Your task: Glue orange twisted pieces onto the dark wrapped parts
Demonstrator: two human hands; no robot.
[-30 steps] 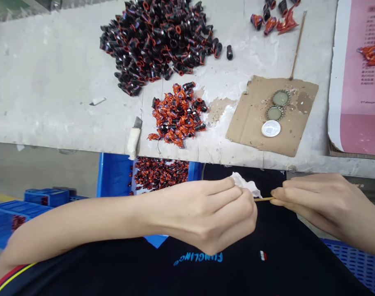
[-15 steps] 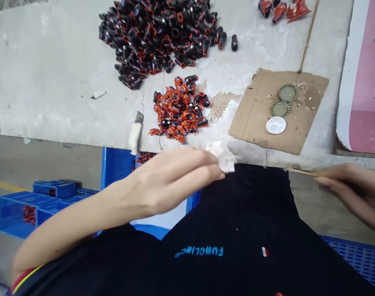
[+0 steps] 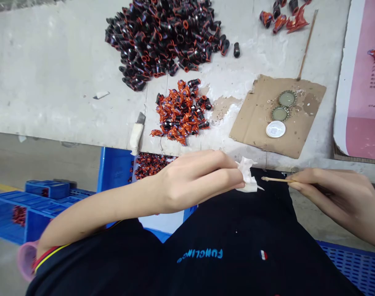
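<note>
My left hand (image 3: 193,181) hovers just below the table's front edge, its fingers pinched on a crumpled white tissue (image 3: 247,180). My right hand (image 3: 335,197) pinches a thin wooden stick (image 3: 276,179) whose tip points left at the tissue, a small gap apart. Both hands are over my dark shirt. On the table above lies a small pile of orange-and-black pieces (image 3: 182,111), and behind it a large pile of black pieces (image 3: 165,37).
A brown cardboard piece (image 3: 304,123) carries two bottle caps (image 3: 284,106) and a white lid (image 3: 275,129). A second stick (image 3: 307,43) lies beyond it. A pink-and-white sheet (image 3: 364,74) is at right. Blue bins (image 3: 113,172) holding similar pieces sit below the table edge.
My left hand came up toward the table edge with the tissue, then back down toward the stick. My right hand pulled the stick away to the right and returned it partway.
</note>
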